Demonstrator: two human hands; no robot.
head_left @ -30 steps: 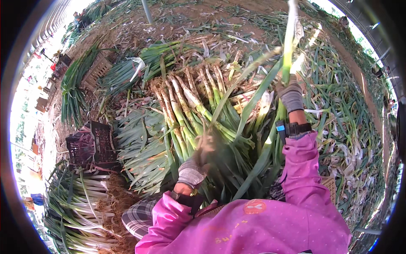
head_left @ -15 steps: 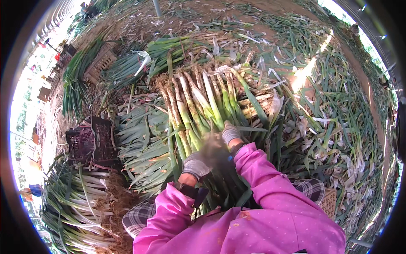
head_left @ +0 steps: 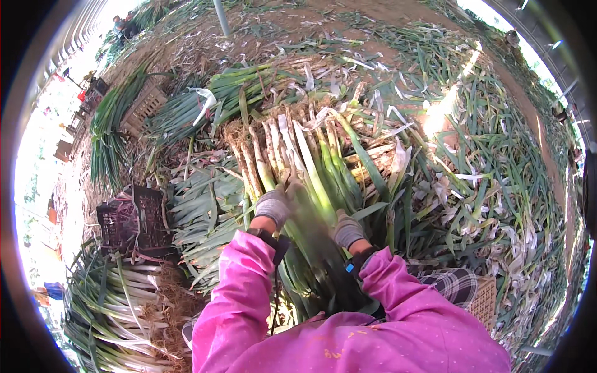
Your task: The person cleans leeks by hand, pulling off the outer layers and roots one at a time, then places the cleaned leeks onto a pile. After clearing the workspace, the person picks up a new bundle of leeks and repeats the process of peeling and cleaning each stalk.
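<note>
Lying across the ground directly in front of the person is a loose bundle of long white-and-green leek stalks with brown, soil-coated root ends. The bundle's long axis runs from those roots, on the far side and slightly left, back toward the body, where the dark green leaves spread out. One clean, glossy white-to-pale-green stalk follows nearly the same line and passes through the gap between the hands.

Left hand, in a grey knitted glove: set against the bundle's left side, higher along the stalks and nearer the roots. Right hand, gloved alike: on the right side, lower and closer to the leaves, its thumb just beside the pale stalk's lower length. The hands are apart, with stalks between them — their fingers are blurred or hidden, so whether either is closed on anything cannot be told.

Surroundings: toward the left edge of the visible ground, well apart from the bundle, a black plastic lattice crate; nearer the body on that side, a pile of white-stemmed leeks, roots pointing right — neither is touched.
</note>
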